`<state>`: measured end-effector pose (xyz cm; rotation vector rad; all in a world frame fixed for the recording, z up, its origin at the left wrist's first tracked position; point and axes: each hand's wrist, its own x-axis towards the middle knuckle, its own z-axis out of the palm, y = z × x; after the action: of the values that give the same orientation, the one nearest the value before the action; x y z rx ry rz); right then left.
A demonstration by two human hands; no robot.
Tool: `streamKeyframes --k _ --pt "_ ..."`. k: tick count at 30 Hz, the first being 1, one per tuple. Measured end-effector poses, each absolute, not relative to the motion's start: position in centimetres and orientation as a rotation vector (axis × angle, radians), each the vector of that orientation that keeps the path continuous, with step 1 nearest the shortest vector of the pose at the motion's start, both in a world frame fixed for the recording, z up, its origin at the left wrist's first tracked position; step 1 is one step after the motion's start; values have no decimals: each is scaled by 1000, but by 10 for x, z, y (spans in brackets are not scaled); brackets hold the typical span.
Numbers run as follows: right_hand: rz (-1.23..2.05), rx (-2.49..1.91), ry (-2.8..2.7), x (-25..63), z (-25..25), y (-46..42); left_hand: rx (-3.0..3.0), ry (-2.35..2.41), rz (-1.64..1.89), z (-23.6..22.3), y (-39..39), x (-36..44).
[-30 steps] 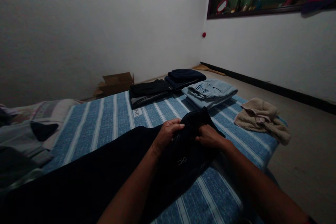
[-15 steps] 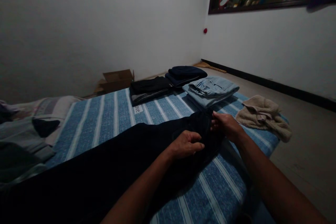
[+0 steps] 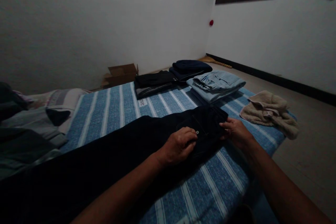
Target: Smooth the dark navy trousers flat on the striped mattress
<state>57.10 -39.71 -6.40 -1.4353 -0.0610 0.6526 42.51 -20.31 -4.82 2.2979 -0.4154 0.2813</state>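
A pair of very dark trousers [image 3: 147, 136] lies stretched out along the bed, from the lower left to the middle right. My left hand [image 3: 181, 144] rests on its upper part with the fingers curled in, closed on the cloth beside a small pale ring. At the right end, my right hand [image 3: 235, 130] pinches the waistband edge between thumb and fingers. Just beyond the waistband sits a folded stack of light blue trousers [image 3: 219, 83]. Shadow hides most details of the dark cloth.
The bed has a blue-and-white striped cover [image 3: 105, 112]. Folded black clothes [image 3: 154, 78] and navy clothes [image 3: 191, 66] lie at its far edge. A beige towel [image 3: 267, 108] is crumpled at the right corner. Loose garments [image 3: 28, 122] are heaped left; a cardboard box [image 3: 123, 75] stands behind.
My left hand has shifted left and curled its fingers more. My right hand has moved slightly right and down with the waistband, which now lies flatter. The camera view has tilted slightly.
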Motion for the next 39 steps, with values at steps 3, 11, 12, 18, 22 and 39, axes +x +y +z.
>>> streamKeyframes --k 3,11,12,18,22,39 --pt "689 -1341 -60 564 -63 -403 2374 -440 277 -53 -193 405" --pt "670 -1500 -39 553 -85 -406 2491 -442 141 -70 -187 377" --pt "680 -1533 -50 555 -85 -408 2500 -443 128 -71 -187 376" --pt "752 -1718 -86 576 -75 -424 2534 -456 101 -70 -188 375" --pt "823 -1795 -114 587 -71 -432 2551 -466 135 -69 -189 375" --pt "516 -1878 -162 607 -79 -414 2646 -504 167 -70 -190 374"
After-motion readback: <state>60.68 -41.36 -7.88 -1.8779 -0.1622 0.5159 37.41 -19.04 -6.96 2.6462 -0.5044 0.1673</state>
